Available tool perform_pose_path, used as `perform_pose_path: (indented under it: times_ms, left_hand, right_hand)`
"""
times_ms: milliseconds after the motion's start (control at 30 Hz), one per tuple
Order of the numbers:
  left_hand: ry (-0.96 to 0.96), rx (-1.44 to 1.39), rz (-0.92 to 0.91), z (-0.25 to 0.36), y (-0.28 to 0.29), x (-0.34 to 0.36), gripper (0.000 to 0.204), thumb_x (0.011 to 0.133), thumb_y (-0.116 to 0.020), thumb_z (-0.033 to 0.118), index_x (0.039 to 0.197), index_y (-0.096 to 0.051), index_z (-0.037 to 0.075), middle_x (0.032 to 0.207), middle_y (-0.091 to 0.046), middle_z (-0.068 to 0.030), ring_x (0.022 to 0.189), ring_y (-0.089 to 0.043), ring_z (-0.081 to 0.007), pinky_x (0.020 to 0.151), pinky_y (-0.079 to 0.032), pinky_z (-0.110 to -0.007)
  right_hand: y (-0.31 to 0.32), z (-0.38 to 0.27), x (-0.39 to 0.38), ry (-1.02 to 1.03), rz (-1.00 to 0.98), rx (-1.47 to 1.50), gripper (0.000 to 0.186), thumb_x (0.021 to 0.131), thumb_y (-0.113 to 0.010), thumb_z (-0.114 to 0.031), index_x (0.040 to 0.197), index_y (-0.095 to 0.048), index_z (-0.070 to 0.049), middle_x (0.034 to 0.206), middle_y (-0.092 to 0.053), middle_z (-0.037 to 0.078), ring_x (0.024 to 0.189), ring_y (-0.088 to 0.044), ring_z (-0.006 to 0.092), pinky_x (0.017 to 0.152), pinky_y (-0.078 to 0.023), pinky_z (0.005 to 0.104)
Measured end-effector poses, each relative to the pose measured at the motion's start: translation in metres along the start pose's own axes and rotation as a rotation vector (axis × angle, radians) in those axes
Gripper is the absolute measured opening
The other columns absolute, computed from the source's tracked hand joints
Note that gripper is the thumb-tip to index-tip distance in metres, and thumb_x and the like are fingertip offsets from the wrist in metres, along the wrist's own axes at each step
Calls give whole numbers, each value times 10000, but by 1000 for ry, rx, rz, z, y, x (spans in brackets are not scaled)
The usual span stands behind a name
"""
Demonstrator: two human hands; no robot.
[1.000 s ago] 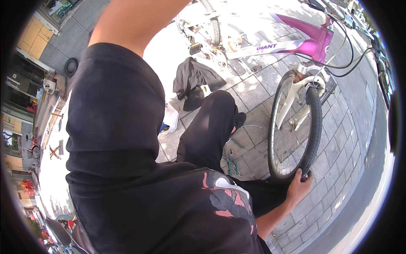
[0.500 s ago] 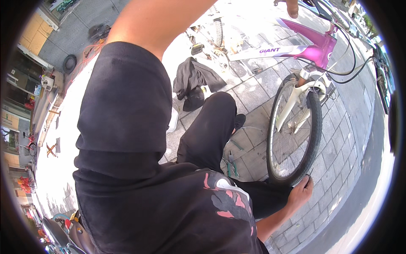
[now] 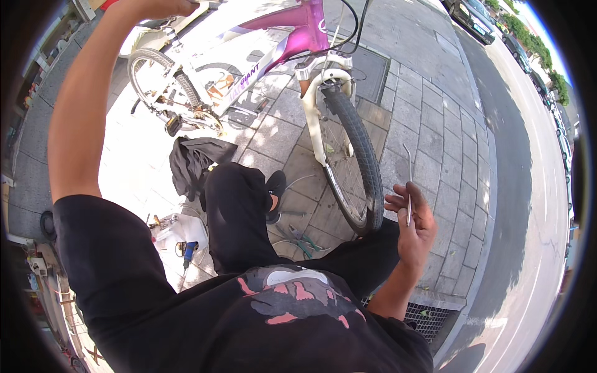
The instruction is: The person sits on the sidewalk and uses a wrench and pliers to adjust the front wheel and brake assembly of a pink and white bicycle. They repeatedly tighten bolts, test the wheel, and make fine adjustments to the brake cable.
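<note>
My right hand [image 3: 413,227] is raised beside the front wheel, its fingers pinching a slim silver metal rod with a bent tip, like a hex key [image 3: 409,177]. The rod points upward. Close to that hand stands the tyre [image 3: 367,161] of a purple and white bicycle [image 3: 308,31], whose wheel sits in a white fork [image 3: 313,121] with its lower end by my leg. My left arm reaches up to the top edge, where my left hand [image 3: 158,7] is mostly cut off near the handlebar end. What it holds, if anything, is hidden.
Green-handled pliers [image 3: 303,241] lie on the paving between my legs. At my left are a white container [image 3: 196,230], a blue-handled tool [image 3: 188,252] and a dark cloth [image 3: 196,161]. A metal grate [image 3: 429,320] borders the kerb; cars [image 3: 476,22] stand along the road.
My right hand has left the bottom of the tyre and risen, now showing the bent rod. The view has turned, so the bicycle and my left arm appear farther left.
</note>
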State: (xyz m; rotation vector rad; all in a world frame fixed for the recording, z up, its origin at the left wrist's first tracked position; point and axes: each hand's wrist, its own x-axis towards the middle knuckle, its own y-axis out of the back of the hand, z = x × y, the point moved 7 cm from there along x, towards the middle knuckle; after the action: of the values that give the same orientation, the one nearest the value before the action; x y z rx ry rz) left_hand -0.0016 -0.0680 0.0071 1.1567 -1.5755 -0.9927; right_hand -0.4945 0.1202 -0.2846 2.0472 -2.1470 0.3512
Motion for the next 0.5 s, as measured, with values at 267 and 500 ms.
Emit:
perform_pose_path:
  times_ms: [267,500]
  left_hand:
    - [-83,-112,203,-30,-26,-1,509,865,-818,201,1322,-644,64,999,-733,-187,902,-702,-345,837,-533,-447]
    - [113,-77,174,-12,-29,-14,1036,805,-903,425,1611,-431,-23,1385,-662,-313,1295,-658,-440,1090,-517,-462]
  right_hand:
    - [-2,27,33,-99,-22,218,332,1076,-640,-102,1308,-668,133,1159,-755,226,986,-763,276,878,-629,391]
    - [1,37,69,-150,16,150,346,1036,-667,-12,1352,-611,116,1051,-755,155,841,-729,199,777,-594,337]
